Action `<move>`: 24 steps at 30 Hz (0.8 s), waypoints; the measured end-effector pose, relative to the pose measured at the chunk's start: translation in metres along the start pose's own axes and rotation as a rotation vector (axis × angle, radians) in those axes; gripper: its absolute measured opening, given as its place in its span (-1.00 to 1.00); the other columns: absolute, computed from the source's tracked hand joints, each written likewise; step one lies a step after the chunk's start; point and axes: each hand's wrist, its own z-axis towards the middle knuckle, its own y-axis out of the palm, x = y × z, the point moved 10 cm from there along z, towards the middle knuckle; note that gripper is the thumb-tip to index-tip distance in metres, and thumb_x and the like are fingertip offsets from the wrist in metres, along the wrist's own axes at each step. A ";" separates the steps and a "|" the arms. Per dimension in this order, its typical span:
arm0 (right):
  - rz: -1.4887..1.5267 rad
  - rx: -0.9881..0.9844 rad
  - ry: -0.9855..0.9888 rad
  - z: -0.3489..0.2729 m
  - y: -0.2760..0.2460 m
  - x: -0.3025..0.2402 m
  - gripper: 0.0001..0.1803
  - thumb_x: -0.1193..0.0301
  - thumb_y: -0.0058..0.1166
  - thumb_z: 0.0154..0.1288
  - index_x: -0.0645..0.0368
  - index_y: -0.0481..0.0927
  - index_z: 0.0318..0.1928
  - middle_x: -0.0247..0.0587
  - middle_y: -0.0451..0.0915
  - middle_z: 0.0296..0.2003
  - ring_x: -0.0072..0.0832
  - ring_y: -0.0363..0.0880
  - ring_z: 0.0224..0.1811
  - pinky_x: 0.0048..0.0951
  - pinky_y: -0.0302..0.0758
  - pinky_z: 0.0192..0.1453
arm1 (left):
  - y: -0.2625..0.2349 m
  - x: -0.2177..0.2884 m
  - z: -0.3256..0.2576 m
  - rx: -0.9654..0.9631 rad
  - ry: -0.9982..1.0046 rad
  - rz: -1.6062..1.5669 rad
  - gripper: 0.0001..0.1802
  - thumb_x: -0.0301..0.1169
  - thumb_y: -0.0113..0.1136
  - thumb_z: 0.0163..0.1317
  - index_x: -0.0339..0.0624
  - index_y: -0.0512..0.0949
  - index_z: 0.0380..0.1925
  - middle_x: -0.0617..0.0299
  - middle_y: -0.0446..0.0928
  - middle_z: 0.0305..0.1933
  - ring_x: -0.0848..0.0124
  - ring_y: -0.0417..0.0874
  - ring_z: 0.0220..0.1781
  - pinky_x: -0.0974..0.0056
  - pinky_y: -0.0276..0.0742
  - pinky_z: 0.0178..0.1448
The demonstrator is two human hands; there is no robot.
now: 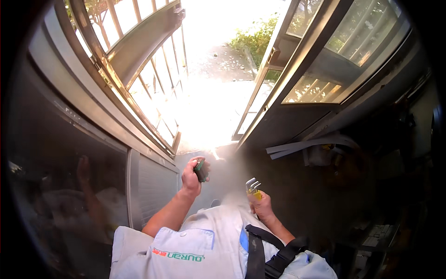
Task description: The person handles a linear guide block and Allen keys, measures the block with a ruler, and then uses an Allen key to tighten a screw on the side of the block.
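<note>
the left hand curls round a dark green block, toward half past seven from the view's middle; the right hand, toward five o'clock, grips a yellow-handled set of bent metal keys, apart from the block. holding the block steady, clear of the keys' tips, would likely help (glare from the doorway at twelve o'clock could hinder).
</note>
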 end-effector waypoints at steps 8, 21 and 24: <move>0.026 -0.082 -0.043 0.208 0.043 -0.048 -0.85 0.37 0.27 0.31 0.12 0.57 -0.31 -0.48 0.41 -0.64 -0.69 0.31 -0.73 -0.56 0.19 -0.67 | 0.052 0.075 0.170 -0.097 -0.067 -0.039 -0.61 -0.09 -0.22 0.41 -0.09 0.47 -0.09 0.10 0.58 -0.21 0.21 0.59 -0.22 0.13 0.50 -0.35; -0.372 -0.083 -0.258 0.472 0.121 -0.165 -0.85 0.56 0.14 0.23 0.24 0.65 -0.18 -0.33 0.65 -0.38 -0.62 0.55 -0.31 -0.47 0.52 -0.21 | 0.130 0.195 0.479 -0.075 -0.147 0.110 -0.58 -0.06 -0.19 0.42 -0.14 0.48 -0.07 0.11 0.62 -0.28 0.23 0.65 -0.28 0.13 0.53 -0.41; -0.383 0.051 -0.282 0.519 0.107 -0.179 -0.82 0.59 0.12 0.20 0.25 0.64 -0.16 -0.34 0.63 -0.37 -0.63 0.52 -0.33 -0.47 0.50 -0.24 | 0.199 0.208 0.570 -0.205 -0.185 0.162 -0.54 0.01 -0.16 0.41 -0.14 0.50 -0.10 0.12 0.62 -0.32 0.23 0.66 -0.31 0.13 0.55 -0.42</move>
